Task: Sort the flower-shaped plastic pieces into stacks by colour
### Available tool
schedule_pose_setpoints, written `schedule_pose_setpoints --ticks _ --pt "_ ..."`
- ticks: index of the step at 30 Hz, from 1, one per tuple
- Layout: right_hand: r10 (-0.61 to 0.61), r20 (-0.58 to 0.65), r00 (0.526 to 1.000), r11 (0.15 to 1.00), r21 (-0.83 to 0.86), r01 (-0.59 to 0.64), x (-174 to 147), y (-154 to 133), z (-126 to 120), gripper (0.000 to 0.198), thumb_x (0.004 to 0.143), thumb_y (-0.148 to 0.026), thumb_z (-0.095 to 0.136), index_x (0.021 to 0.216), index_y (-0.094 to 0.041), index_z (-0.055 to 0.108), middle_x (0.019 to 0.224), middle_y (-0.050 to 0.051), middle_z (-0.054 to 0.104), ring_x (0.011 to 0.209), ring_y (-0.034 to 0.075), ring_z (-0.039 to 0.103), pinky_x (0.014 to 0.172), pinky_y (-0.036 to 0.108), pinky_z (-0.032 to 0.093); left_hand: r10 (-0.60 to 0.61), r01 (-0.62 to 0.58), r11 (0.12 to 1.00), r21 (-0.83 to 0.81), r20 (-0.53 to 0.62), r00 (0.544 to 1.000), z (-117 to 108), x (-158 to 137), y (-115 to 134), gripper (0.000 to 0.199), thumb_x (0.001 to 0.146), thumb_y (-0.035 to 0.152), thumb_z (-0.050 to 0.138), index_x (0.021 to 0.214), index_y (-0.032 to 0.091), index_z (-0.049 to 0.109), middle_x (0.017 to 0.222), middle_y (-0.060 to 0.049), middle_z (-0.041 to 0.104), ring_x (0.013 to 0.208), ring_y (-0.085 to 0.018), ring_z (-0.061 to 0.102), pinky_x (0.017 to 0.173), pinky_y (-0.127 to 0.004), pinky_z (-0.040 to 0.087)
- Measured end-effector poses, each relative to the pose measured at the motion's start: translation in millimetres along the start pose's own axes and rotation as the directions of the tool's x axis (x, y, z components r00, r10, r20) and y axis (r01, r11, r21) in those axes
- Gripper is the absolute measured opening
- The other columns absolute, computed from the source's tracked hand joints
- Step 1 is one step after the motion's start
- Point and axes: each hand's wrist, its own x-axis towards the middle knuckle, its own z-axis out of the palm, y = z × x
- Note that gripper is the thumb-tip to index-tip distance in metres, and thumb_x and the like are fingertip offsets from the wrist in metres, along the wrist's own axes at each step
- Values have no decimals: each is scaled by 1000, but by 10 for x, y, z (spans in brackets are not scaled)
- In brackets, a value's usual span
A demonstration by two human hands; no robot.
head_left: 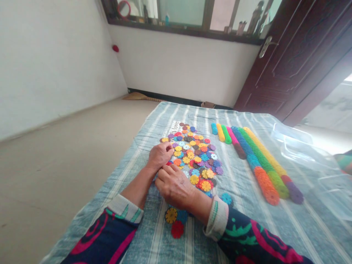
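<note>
At the left edge of a loose pile of flower-shaped plastic discs, my two hands work close together. My left hand is closed, thumb and forefinger pinched beside the pile. Just below it, my right hand has its fingers curled in. Whatever either pinch holds is hidden. A bit of red shows between the hands, and I cannot tell if it is held. Under my right wrist lie more discs, among them a yellow disc and a red disc.
Rows of stacked discs in several colours lie to the right of the pile. Clear plastic boxes stand at the right edge. A striped cloth covers the table. Beyond are a wooden door and a window ledge.
</note>
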Motion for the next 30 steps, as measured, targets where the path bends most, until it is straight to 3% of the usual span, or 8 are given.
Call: schedule_pose_setpoints --ticks 4,7,11,16,21,30 --pt "68 -74 995 995 76 -62 -157 274 -143 24 97 -9 47 82 -16 64 86 7 61 81 21 51 74 34 43 10 -10 1000 19 -7 1000 3 11 -9 20 79 36 50 75 22 63 75 -2 71 69 -17 63 67 -25 44" --pt "187 -102 977 979 102 -176 -431 687 -319 23 97 -8 49 83 -15 65 88 7 62 84 20 53 76 33 44 31 -30 999 16 -16 999 -9 22 -12 21 78 37 49 74 22 62 75 -2 71 70 -17 63 67 -25 45" --pt "395 -75 915 918 44 -393 -942 1355 -643 21 97 -15 56 80 -17 67 97 8 66 93 20 59 82 32 46 37 -37 999 4 -8 999 -32 49 -13 23 76 40 47 74 22 61 75 -3 70 70 -18 63 67 -25 44" --pt "533 -72 843 843 -40 -536 -1531 1915 -983 29 96 -14 54 69 -17 64 85 7 64 81 19 61 74 30 46 22 -21 1000 17 -5 1000 -45 85 -20 27 73 44 46 76 21 61 75 -3 69 69 -18 63 65 -25 43" --pt "578 -43 815 812 -71 -579 -1842 2107 -997 33 97 -12 49 68 -18 64 81 6 63 80 19 60 76 31 46 24 -24 1000 18 -5 1000 -59 89 -25 30 72 46 45 77 21 61 77 -3 70 68 -18 63 64 -25 44" --pt "578 31 816 813 -112 -572 -1954 2115 -850 41 101 -14 42 69 -15 66 83 7 61 84 15 58 79 29 41 13 -13 1000 20 10 1000 -61 97 -42 33 72 48 45 79 21 62 77 -5 70 72 -21 66 68 -28 46"
